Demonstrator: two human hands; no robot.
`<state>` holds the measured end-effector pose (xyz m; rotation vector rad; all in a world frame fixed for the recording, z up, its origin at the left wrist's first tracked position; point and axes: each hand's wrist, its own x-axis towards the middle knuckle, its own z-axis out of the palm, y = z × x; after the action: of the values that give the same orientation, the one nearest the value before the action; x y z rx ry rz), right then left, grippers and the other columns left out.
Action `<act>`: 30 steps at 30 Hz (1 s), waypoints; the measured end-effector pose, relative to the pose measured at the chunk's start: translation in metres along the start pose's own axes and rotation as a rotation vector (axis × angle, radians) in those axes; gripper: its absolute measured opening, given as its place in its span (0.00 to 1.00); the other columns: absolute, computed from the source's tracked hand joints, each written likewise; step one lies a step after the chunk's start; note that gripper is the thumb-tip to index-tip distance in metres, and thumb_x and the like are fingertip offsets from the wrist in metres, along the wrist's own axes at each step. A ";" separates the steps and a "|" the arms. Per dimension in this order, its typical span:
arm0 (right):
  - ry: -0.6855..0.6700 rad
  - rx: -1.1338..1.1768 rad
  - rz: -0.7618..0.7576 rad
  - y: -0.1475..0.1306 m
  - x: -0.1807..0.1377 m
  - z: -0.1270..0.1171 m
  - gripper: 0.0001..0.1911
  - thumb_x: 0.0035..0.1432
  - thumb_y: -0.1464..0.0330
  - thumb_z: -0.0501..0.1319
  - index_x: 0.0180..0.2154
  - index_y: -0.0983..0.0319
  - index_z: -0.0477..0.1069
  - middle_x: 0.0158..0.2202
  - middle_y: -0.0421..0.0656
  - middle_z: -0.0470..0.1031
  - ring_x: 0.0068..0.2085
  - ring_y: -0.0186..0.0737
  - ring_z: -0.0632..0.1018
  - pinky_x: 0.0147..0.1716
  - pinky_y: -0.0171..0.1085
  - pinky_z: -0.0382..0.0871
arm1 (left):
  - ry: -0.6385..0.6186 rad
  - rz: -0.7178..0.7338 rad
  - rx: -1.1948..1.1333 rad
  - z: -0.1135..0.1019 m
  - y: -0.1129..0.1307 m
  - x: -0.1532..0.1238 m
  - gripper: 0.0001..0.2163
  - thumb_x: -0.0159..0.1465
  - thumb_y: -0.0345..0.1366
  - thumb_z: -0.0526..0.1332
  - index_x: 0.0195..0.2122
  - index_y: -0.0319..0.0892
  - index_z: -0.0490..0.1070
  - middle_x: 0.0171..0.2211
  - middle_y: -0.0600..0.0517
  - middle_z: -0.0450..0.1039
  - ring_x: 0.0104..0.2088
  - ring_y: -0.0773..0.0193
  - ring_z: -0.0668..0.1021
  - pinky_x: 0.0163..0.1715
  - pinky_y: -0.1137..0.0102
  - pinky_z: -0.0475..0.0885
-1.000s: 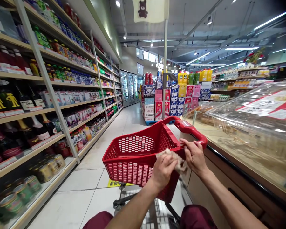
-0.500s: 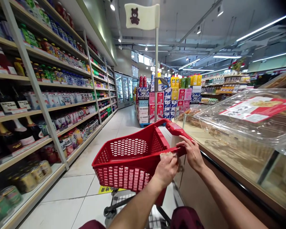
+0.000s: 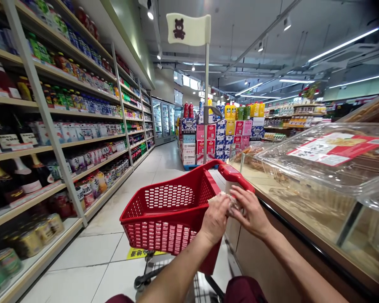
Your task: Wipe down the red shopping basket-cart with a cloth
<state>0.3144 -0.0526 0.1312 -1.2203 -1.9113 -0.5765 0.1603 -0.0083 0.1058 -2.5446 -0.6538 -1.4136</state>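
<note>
Two hands are sitting close together at the handle end of the red cart (image 3: pixel 159 229), with a pale cloth (image 3: pixel 217 198) bunching between them. The left hand (image 3: pixel 215 218) is clamping its fingers together on the cloth, just over the cart's near rim. The right hand (image 3: pixel 252 210) is bending its fingers, slightly apart, around the cloth's other end, just beside the cart's handle (image 3: pixel 235 176); whether they are gripping or only touching it, I cannot tell. The hands are hiding whether the cloth is pressing on the cart.

Beyond the cart, a pole (image 3: pixel 207 75) is holding up a flag (image 3: pixel 189 30) bearing a bear, and boxes (image 3: pixel 211 147) are standing stacked. Left of the cart, shelves (image 3: pixel 49 126) are carrying drinks (image 3: pixel 63 97) and cans (image 3: pixel 47 231). Right of the cart, a counter (image 3: pixel 251 248) is running alongside, a clear lid (image 3: pixel 316 172) topping it and bearing a label (image 3: pixel 339 148). Under the cart, a yellow sign (image 3: pixel 135 253) is showing; on its near side, maroon knees (image 3: pixel 244 290) are showing.
</note>
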 end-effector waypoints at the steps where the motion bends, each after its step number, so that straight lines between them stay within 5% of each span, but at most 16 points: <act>1: -0.015 -0.049 -0.061 -0.007 -0.002 0.006 0.25 0.55 0.64 0.53 0.55 0.61 0.59 0.55 0.50 0.64 0.54 0.44 0.65 0.53 0.46 0.52 | 0.006 -0.077 -0.029 -0.005 -0.004 -0.003 0.22 0.57 0.25 0.51 0.54 0.39 0.56 0.55 0.44 0.60 0.57 0.60 0.62 0.55 0.59 0.62; 4: -0.034 -0.162 -0.097 -0.030 -0.003 0.031 0.23 0.54 0.67 0.55 0.53 0.57 0.62 0.53 0.47 0.66 0.53 0.45 0.65 0.54 0.47 0.47 | -0.078 -0.329 0.004 -0.024 -0.021 -0.014 0.25 0.52 0.26 0.55 0.53 0.38 0.56 0.58 0.42 0.55 0.59 0.54 0.58 0.56 0.52 0.57; 7: -0.001 -0.214 -0.058 -0.043 0.004 0.049 0.18 0.52 0.68 0.56 0.47 0.54 0.68 0.50 0.44 0.69 0.50 0.45 0.66 0.53 0.48 0.46 | -0.283 -0.481 0.064 -0.042 -0.041 -0.029 0.22 0.52 0.30 0.58 0.50 0.39 0.60 0.51 0.43 0.65 0.54 0.52 0.65 0.53 0.53 0.61; 10: 0.068 -0.217 -0.009 -0.025 0.011 0.038 0.14 0.50 0.69 0.55 0.41 0.61 0.70 0.53 0.49 0.66 0.52 0.46 0.65 0.53 0.46 0.50 | -0.387 -0.462 0.088 -0.049 -0.051 -0.042 0.22 0.55 0.33 0.56 0.52 0.41 0.59 0.49 0.46 0.67 0.51 0.56 0.68 0.52 0.57 0.61; 15: 0.136 -0.299 0.255 0.018 0.017 0.002 0.15 0.47 0.70 0.54 0.39 0.64 0.69 0.49 0.52 0.68 0.48 0.48 0.69 0.48 0.45 0.60 | -0.422 -0.512 0.177 -0.044 -0.044 -0.048 0.29 0.56 0.34 0.55 0.58 0.35 0.50 0.59 0.41 0.55 0.60 0.54 0.56 0.59 0.55 0.49; 21: -0.153 -0.251 0.033 -0.023 0.013 0.036 0.25 0.48 0.75 0.51 0.50 0.58 0.64 0.50 0.45 0.70 0.51 0.44 0.68 0.55 0.52 0.48 | -0.604 -0.487 0.214 -0.058 -0.043 -0.054 0.33 0.55 0.35 0.54 0.61 0.34 0.43 0.63 0.43 0.45 0.63 0.56 0.47 0.60 0.56 0.46; 23: -0.106 -0.265 0.074 -0.014 0.011 0.033 0.23 0.49 0.75 0.50 0.47 0.58 0.67 0.49 0.45 0.71 0.49 0.44 0.69 0.54 0.51 0.50 | -0.609 -0.494 0.272 -0.066 -0.050 -0.064 0.32 0.55 0.34 0.53 0.61 0.35 0.44 0.63 0.44 0.45 0.63 0.57 0.47 0.60 0.56 0.46; 27: 0.191 -0.399 0.336 0.019 0.007 0.018 0.21 0.50 0.73 0.50 0.48 0.64 0.67 0.49 0.52 0.69 0.49 0.51 0.69 0.49 0.52 0.57 | -0.587 -0.513 0.302 -0.073 -0.055 -0.076 0.31 0.55 0.35 0.52 0.60 0.34 0.45 0.62 0.44 0.47 0.62 0.57 0.49 0.60 0.57 0.46; 30: 0.133 -0.396 0.210 0.004 0.004 0.036 0.23 0.50 0.74 0.50 0.50 0.64 0.66 0.51 0.52 0.67 0.54 0.51 0.65 0.51 0.51 0.56 | -0.598 -0.534 0.276 -0.074 -0.052 -0.076 0.32 0.55 0.36 0.52 0.61 0.33 0.45 0.63 0.43 0.45 0.63 0.56 0.48 0.60 0.57 0.45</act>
<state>0.3034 -0.0230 0.1128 -1.5654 -1.5775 -0.9266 0.0452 -0.0092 0.0785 -2.6544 -1.5883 -0.5494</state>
